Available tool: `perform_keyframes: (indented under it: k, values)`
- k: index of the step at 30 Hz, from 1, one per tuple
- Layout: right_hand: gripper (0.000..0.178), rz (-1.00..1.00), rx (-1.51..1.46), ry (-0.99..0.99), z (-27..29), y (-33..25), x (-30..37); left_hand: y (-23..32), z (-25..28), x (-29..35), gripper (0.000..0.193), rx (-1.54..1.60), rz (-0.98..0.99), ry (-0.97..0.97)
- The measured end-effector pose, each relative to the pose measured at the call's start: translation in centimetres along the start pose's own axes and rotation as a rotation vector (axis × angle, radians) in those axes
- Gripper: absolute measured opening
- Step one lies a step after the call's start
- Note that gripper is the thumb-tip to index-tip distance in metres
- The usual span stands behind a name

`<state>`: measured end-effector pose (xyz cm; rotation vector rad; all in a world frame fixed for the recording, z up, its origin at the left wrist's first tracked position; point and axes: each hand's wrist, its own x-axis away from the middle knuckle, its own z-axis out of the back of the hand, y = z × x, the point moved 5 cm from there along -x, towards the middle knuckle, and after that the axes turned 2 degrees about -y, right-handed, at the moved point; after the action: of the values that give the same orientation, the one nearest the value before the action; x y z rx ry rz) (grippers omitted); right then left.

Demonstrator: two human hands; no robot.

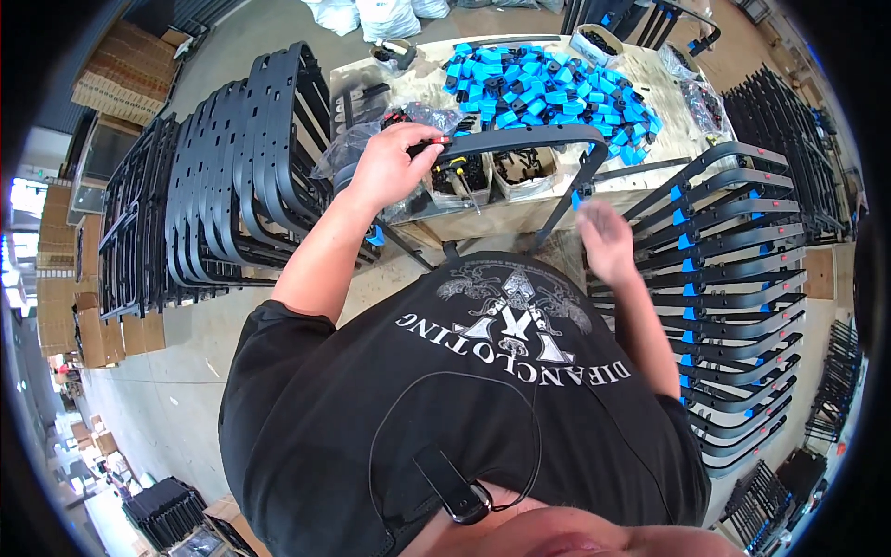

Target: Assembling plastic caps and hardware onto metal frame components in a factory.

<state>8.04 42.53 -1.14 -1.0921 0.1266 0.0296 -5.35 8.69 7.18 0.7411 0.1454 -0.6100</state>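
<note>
A black bent metal frame [520, 139] stands in front of me, its top bar arching across the table's near edge. My left hand [394, 167] is at the bar's upper middle, thumb and forefinger pinching a small black part beside a red spot on the bar. My right hand [608, 243] is smeared by motion next to the frame's right leg, and its fingers do not show clearly. A blue plastic piece [575, 200] sits on that leg near the hand. Another blue piece [375, 235] is on the left leg. Beneath the bar lies a yellow-and-black screwdriver [455, 165] on a box of black parts.
A heap of blue and black plastic pieces [548, 93] covers much of the wooden table [427, 74]. An open box of small black parts [524, 172] stands at its near edge. Stacked black frames flank me, left [232, 167] and right [742, 306], the right ones bearing blue pieces.
</note>
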Motion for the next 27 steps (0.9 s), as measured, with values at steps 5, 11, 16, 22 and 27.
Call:
perform_keyframes:
  k: [5, 11, 16, 22, 27]
  values:
    - [0.017, 0.407, 0.133, 0.104, 1.0, -10.1, -11.6, 1.2, 0.8, -0.4, 0.019, -0.016, -0.092, 0.115]
    - [0.036, 0.104, 0.637, -0.129, -2.8, -6.5, -18.2, 0.6, 1.7, 0.4, 0.014, 0.157, 0.189, 0.17]
    - [0.034, 0.099, 0.627, -0.152, -2.8, -6.4, -18.4, 1.4, 1.4, 0.7, 0.025, -0.052, 0.0, 0.169]
    - [0.034, 0.094, 0.626, -0.159, -2.6, -6.5, -18.4, 2.2, 1.2, -0.1, 0.024, 0.087, 0.314, -0.036]
    - [0.04, 0.086, 0.583, -0.2, -2.4, -6.2, -18.4, 3.3, 1.0, -0.9, 0.023, -0.305, -0.018, -0.019]
